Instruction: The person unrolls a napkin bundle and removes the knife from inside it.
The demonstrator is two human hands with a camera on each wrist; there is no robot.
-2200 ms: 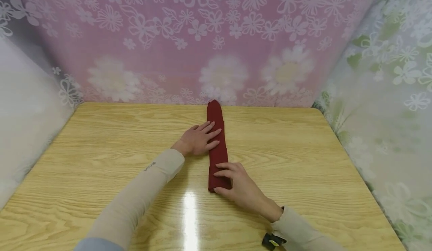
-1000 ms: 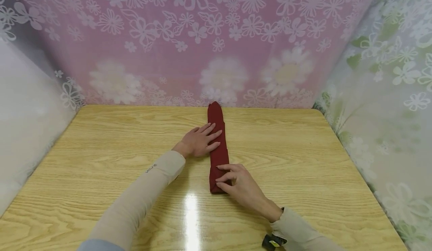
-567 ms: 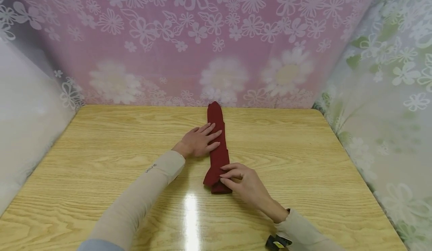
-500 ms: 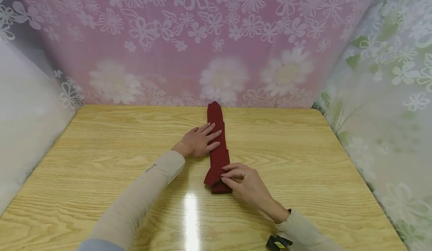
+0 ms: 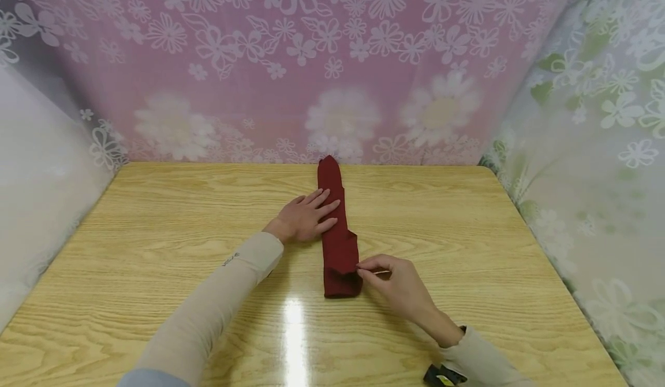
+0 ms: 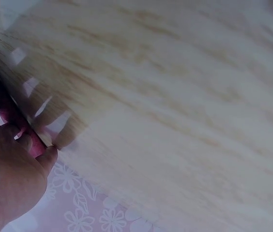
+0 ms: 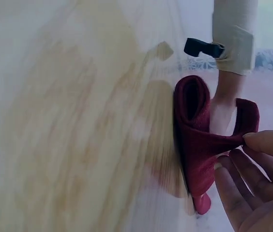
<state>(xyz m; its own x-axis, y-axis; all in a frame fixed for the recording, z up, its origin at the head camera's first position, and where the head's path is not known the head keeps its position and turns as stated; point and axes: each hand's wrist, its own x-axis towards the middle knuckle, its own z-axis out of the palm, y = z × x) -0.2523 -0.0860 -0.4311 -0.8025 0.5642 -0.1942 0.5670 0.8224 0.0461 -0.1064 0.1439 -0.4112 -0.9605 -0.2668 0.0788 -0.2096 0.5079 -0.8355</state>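
Note:
A long strip of dark red folded cloth (image 5: 340, 248) lies lengthwise on the table, its far tip at the back edge. My left hand (image 5: 303, 218) rests on its middle from the left, fingers spread and straight. Between thumb and fingertips, my right hand (image 5: 400, 286) pinches the top layer's edge near the close end, at the right side. In the right wrist view the cloth (image 7: 197, 145) shows a rolled, layered end, and a flap is drawn out to my right hand (image 7: 262, 179). Only part of my left hand (image 6: 15, 179) shows in the left wrist view.
The wooden table (image 5: 208, 202) has a bright light reflection at the front. Behind it hangs a pink flowered curtain (image 5: 249, 98). A green and white flowered sheet (image 5: 587, 202) borders the right side. A black wrist device (image 5: 441, 375) is at my right cuff.
My right hand has moved right with the pinched edge. The cloth's top layer, which stuck out to the left near the close end, now sticks out to the right. The left hand stays put.

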